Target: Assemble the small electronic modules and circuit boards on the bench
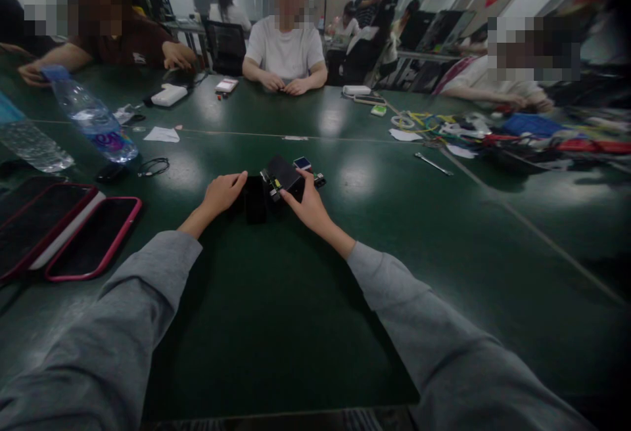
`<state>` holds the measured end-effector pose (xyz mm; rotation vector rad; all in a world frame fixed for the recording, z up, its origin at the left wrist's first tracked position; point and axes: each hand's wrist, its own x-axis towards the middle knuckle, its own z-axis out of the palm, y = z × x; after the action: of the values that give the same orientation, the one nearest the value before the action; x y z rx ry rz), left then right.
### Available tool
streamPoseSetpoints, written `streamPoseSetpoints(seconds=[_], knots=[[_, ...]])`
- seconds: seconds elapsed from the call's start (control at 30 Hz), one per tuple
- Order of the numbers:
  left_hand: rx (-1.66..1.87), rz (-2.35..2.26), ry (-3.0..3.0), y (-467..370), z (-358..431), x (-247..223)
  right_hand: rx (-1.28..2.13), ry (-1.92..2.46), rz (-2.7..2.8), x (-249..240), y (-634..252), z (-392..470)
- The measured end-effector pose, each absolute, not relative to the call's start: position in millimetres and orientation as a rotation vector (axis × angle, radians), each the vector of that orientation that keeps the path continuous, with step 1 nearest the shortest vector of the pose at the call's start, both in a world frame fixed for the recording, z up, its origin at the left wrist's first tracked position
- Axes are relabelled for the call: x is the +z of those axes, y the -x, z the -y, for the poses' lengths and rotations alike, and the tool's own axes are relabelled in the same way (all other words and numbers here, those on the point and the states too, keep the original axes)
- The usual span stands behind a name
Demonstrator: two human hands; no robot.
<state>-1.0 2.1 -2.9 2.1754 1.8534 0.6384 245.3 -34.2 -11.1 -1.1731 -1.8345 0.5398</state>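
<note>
My right hand is closed around a black rectangular block, tilted, with a small circuit board showing along its left end. To its left, my left hand grips the side of a black open-looking case; the fingers beyond its edge are partly hidden. The block's left end is close beside the case, and I cannot tell whether they touch. Just behind the block lie a small screen module and another small electronic piece.
Left are a pink-edged phone case, water bottles and a thin cable. A wrench-like metal tool and a heap of tangled wires lie right on the green table. Several people sit around it.
</note>
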Motion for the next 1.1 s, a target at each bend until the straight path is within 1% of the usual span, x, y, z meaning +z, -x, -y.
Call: streamPoseSetpoints(seconds=[1.1], knots=[[0.622,-1.866,-2.161,-0.2,0.0,0.3,0.573,1.165,1.838,-10.5,-245.2,35.2]])
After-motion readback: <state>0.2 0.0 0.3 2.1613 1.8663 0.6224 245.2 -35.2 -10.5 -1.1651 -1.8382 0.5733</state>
